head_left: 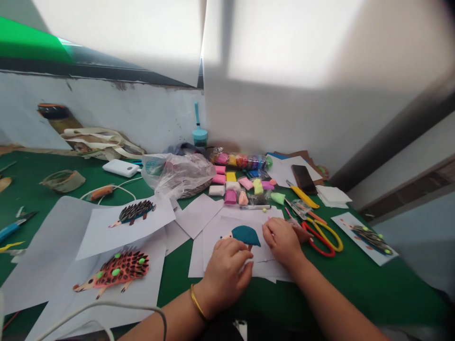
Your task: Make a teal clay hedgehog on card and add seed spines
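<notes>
On a stack of white paper (199, 265) lies a hedgehog picture with a teal clay body (246, 235) and a pale face. My left hand (227, 267) rests over its lower front part, fingers bent and thumb apart, with nothing visible in the grasp. Just right of the teal body, my right hand (283, 240) is closed over the paper's edge. A tiny pink spot shows at its fingertips, too small to name. Behind the hands, a pen (255, 207) lies across the top of the paper.
Several packets of coloured clay (231, 196) lie behind the paper. At right are red-and-yellow scissors (322, 239), a yellow cutter (304, 196), a phone (304, 179) and a hedgehog card (369, 238). Two hedgehog pictures, one with a pink body (121, 270), lie left, near a white cable (99, 304).
</notes>
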The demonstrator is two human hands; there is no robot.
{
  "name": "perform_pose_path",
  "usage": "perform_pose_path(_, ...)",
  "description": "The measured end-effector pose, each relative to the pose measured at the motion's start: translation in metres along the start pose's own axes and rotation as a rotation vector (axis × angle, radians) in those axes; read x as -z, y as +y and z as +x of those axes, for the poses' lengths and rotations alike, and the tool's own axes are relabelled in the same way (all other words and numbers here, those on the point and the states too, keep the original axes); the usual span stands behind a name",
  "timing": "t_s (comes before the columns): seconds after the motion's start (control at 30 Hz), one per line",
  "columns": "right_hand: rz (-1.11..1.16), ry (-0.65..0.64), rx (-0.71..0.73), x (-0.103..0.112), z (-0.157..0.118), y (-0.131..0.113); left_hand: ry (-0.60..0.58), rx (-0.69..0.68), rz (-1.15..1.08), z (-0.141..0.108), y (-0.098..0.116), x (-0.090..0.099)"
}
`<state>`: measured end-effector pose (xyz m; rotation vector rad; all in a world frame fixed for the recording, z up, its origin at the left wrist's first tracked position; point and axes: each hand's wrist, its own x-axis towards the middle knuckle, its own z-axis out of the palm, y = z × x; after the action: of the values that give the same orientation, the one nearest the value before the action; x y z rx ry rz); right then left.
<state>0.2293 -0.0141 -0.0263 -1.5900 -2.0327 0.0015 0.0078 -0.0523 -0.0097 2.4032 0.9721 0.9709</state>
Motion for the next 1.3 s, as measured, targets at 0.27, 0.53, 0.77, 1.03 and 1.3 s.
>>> perform_pose_path(0.27,0.143,0.125,-0.096,-0.009,-0.004,0.019,0.311,0.256,-0.213,0.011,-0.026,0.023)
perform_pose_path(0.53,0.063,0.095,-0.141,-0.011,-0.006,0.020,0.215,0.287,-0.114,0.022,-0.031,0.061)
perform_pose_path(0.77,0.130,0.127,-0.103,-0.012,-0.005,0.020,0.038,0.091,0.102,0.024,-0.030,0.052)
perform_pose_path(1.03,0.120,0.086,-0.066,-0.011,-0.007,0.014,-0.230,-0.185,0.275,0.013,-0.019,0.013)
perform_pose_path(1.3,-0.057,-0.054,-0.073,-0.003,-0.007,0.015,-0.255,-0.168,0.270,0.006,-0.024,0.011)
